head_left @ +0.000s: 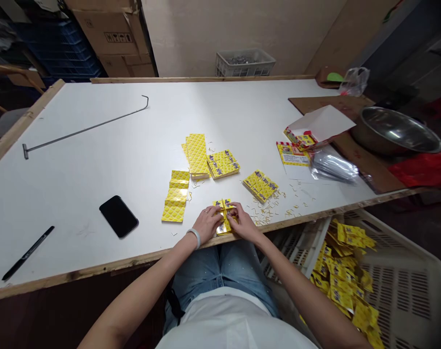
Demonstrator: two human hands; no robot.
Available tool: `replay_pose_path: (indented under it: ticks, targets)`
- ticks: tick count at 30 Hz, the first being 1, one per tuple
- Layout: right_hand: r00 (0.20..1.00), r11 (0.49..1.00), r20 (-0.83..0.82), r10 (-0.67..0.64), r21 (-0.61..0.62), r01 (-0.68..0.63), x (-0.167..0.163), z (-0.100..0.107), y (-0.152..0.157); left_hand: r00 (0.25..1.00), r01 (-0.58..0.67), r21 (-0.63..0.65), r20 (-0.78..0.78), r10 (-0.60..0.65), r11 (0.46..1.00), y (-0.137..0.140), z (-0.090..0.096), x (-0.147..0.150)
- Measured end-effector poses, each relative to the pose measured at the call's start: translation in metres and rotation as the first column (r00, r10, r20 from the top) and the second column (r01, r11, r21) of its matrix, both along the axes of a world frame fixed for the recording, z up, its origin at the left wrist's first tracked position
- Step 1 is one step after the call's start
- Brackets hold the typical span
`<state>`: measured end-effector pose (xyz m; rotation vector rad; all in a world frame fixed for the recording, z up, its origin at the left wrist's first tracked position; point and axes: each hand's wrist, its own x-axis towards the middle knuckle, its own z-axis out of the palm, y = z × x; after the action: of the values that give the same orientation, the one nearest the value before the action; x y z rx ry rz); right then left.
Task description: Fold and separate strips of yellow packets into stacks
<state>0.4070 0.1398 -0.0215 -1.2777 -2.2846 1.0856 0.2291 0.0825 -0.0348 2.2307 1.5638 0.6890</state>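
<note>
At the table's front edge a yellow printed card sheet [224, 227], scored into sections, lies between my hands. My left hand [207, 224], with a band at its wrist, has its fingers bent onto the sheet's left side. The fingers of my right hand [243, 223] pinch the right side near a raised fold; the fingertips partly hide the sheet. Just left of them is a creased yellow strip [176, 196]. Beyond lie a stack of yellow strips [197, 152], a stack of printed cards [223, 164] and another card stack [260, 185].
Small paper scraps [266, 211] litter the right front. A phone [118, 216], a pen [28, 253] and a hooked metal rod [86, 129] lie leftward. At right are an opened box [322, 123], clear plastic sleeves [335, 167] and a metal bowl [398, 128]. Below, a crate [405, 291] holds yellow packets.
</note>
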Motion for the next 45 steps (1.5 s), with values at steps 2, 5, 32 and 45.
replay_pose_path:
  ticks: [2, 5, 32, 45]
  targets:
    - [0.993, 0.995, -0.104, 0.056, -0.074, -0.063, 0.012, 0.001, 0.000, 1.000, 0.000, -0.011, 0.001, 0.000, 1.000, 0.000, 0.002, 0.000]
    - [0.993, 0.994, -0.067, 0.101, -0.023, -0.103, 0.019, 0.001, 0.001, 1.000, 0.015, -0.014, 0.000, -0.015, 1.000, 0.000, 0.003, -0.002]
    - [0.964, 0.933, 0.138, 0.228, 0.252, -0.257, 0.011, 0.005, -0.002, 0.991, 0.109, -0.016, -0.078, -0.109, 0.994, 0.007, 0.010, -0.003]
    - [0.980, 0.956, 0.059, 0.188, 0.216, -0.196, 0.012, -0.003, 0.004, 0.998, 0.059, -0.067, -0.027, -0.061, 0.996, 0.012, 0.010, 0.006]
